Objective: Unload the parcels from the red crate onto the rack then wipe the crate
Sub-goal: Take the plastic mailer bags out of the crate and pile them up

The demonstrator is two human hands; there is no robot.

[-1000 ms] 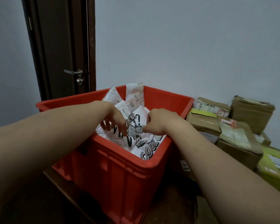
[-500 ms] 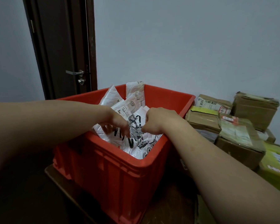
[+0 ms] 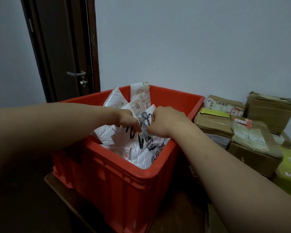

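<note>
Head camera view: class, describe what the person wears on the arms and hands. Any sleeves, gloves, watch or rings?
The left hand and right hand are gloveless. The left forearm and right forearm are bare to the picture's edge: no sleeve, watch or bracelet shows. No ring shows on the visible fingers, though most are hidden.

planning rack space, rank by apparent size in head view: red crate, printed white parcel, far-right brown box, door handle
red crate
printed white parcel and far-right brown box: alike, parcel nearer and partly hidden
door handle
</note>
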